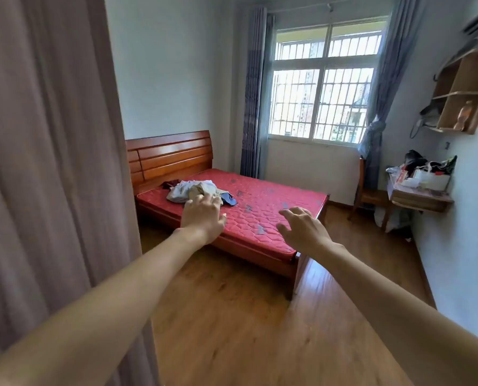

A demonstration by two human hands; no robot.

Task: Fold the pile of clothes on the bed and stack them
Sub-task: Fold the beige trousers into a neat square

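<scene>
The pile of clothes point(197, 190) lay rumpled and unfolded near the headboard point(171, 157) end of the red mattress point(260, 207). Both arms reached toward it from across the wooden floor point(232, 316); the left hand point(203, 215) and right hand point(301, 228) had fingers spread and held nothing. A risk, as I judged it: grabbing the tangled heap whole could drag several garments off the mattress edge.

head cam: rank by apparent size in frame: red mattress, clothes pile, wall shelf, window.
Largest to smallest as they appear:
1. window
2. red mattress
3. wall shelf
4. clothes pile

The shelf and pile look close; wide-angle stretch at the frame edge may inflate the shelf, so that pair is unsure.
</scene>
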